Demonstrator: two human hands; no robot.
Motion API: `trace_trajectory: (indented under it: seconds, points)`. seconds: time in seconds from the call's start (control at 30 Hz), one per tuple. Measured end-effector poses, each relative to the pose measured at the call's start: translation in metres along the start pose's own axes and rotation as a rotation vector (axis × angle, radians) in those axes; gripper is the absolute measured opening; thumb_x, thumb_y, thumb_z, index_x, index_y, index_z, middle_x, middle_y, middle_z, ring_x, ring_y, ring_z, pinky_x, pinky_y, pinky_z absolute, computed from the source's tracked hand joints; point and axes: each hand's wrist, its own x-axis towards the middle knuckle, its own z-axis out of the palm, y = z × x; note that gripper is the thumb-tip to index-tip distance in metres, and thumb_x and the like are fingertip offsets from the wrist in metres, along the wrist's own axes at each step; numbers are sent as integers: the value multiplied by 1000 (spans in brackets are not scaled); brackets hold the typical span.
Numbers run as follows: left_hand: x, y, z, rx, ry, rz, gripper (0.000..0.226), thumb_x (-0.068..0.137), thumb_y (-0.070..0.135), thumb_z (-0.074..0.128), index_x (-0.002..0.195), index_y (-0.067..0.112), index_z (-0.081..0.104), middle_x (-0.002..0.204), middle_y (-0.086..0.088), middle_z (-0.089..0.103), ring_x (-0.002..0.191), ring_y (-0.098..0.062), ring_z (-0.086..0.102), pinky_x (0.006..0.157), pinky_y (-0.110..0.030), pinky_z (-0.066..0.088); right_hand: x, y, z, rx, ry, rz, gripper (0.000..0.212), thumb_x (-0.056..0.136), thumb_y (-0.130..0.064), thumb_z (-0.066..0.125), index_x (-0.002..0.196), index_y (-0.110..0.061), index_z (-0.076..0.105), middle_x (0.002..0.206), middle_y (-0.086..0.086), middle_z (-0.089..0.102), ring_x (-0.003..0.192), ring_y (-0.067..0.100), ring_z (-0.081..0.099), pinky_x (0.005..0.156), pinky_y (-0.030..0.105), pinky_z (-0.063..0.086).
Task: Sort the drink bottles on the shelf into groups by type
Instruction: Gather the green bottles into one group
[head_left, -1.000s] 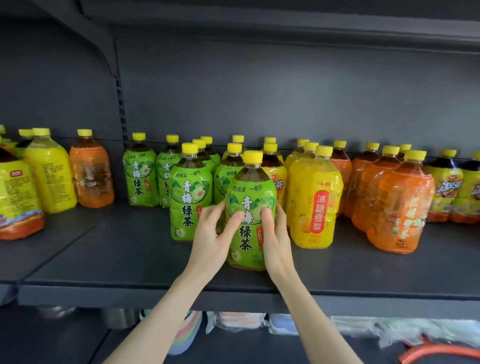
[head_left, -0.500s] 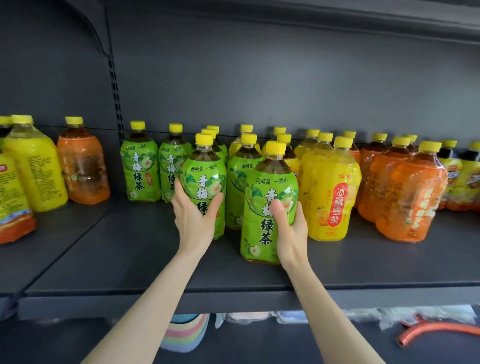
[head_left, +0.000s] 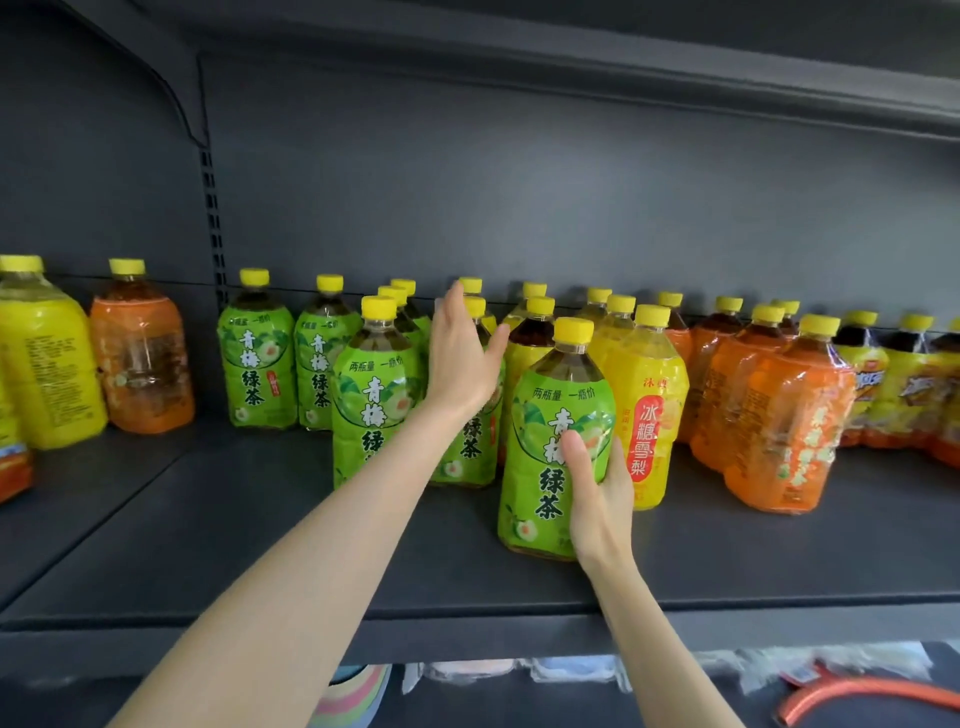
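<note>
The fingers (head_left: 619, 460) of the right hand (head_left: 597, 504) curl round the right side of the nearest green tea bottle (head_left: 545, 431), the thumb pressed across its label. The left hand (head_left: 462, 364) is held flat and upright, its fingers (head_left: 453, 322) straight and together, thumb spread, holding nothing. It reaches in among the bottles behind.

The dark shelf (head_left: 208, 545) carries every bottle, all with yellow caps. At right stands a group of orange-wrapped bottles (head_left: 779, 415) with dark drink at the necks. Beside them, toward the middle, are yellow-labelled bottles (head_left: 649, 405) of pale yellow drink. Left of centre is a cluster of green-labelled bottles (head_left: 374, 395) holding amber tea. At far left stand a yellow bottle (head_left: 47, 364) and an orange bottle (head_left: 140, 364).

The gripped bottle stands nearly upright, long axis vertical, cap uppermost, label toward the camera. It is the nearest bottle, close to the shelf's front edge, just left of the yellow ones. Whether its base touches the shelf cannot be told. The left hand is apart from it, farther back and to its left.
</note>
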Motion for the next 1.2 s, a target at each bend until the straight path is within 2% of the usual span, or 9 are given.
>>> trace_trajectory:
  seconds: [0.17, 0.43, 0.5, 0.57, 0.63, 0.77, 0.83, 1.07, 1.2]
  points:
    - [12, 5, 4, 82, 28, -66, 59, 94, 19, 55, 143, 1, 26, 143, -17, 39, 132, -30, 39, 105, -35, 32, -1, -3, -1, 35, 4, -5, 18, 84, -35, 67, 87, -40, 50, 90, -31, 55, 75, -28, 53, 64, -4, 38]
    - [-45, 2, -23, -31, 206, 206, 45, 85, 21, 68, 125, 6, 54, 107, -7, 61, 93, -13, 54, 83, -12, 36, -5, -6, -3, 44, 46, -33, 14, 78, -41, 64, 87, -40, 54, 86, -31, 59, 79, -25, 55, 66, -3, 39]
    - [-59, 4, -33, -82, 225, 248, 44, 83, 22, 70, 122, 7, 56, 104, -8, 62, 89, -12, 56, 81, -9, 41, -6, -4, -5, 49, 51, -38, 33, 72, -55, 65, 100, -38, 59, 97, -25, 65, 90, -19, 58, 76, 1, 42]
    - [-69, 8, -46, -128, 239, 274, 44, 82, 26, 71, 120, 8, 58, 101, -7, 62, 88, -15, 60, 82, -15, 47, -9, -4, -7, 23, 58, -44, 85, 62, -76, 63, 128, -24, 57, 125, -8, 64, 119, 3, 55, 102, 26, 44]
    - [-79, 14, -63, -174, 302, 267, 42, 81, 30, 71, 117, 12, 60, 100, -5, 63, 87, -16, 63, 80, -24, 52, -15, -10, -10, 14, 57, -47, 101, 60, -77, 59, 137, -11, 50, 135, 5, 58, 127, 20, 51, 110, 44, 37]
    - [-99, 23, -106, -302, 370, 182, 32, 80, 19, 73, 110, 20, 61, 98, 6, 67, 89, -5, 66, 79, -18, 51, -26, -14, -4, 53, 29, -69, 79, 66, -64, 57, 121, -8, 59, 116, 9, 67, 111, 24, 60, 100, 43, 46]
    - [-106, 22, -127, -299, 387, 168, 31, 80, 16, 73, 109, 19, 61, 97, 11, 66, 87, -1, 66, 77, -13, 50, -32, -16, 11, 71, -34, -68, 64, 66, -63, 58, 109, -16, 63, 103, -1, 70, 99, 14, 64, 87, 32, 51]
    - [-89, -22, -187, -174, 446, 115, 36, 78, 22, 76, 111, 19, 64, 103, -3, 69, 90, -10, 67, 83, -29, 55, -57, -29, 87, 131, -168, -75, 51, 66, -61, 59, 97, -20, 64, 87, -13, 72, 81, 1, 65, 72, 14, 48]
    - [-70, -58, -219, -123, 438, 103, 33, 76, 25, 77, 107, 26, 64, 96, 4, 69, 88, -11, 67, 84, -36, 55, -71, -27, 137, 146, -161, -29, 54, 65, -62, 61, 100, -21, 66, 93, -5, 74, 89, 10, 68, 81, 31, 54]
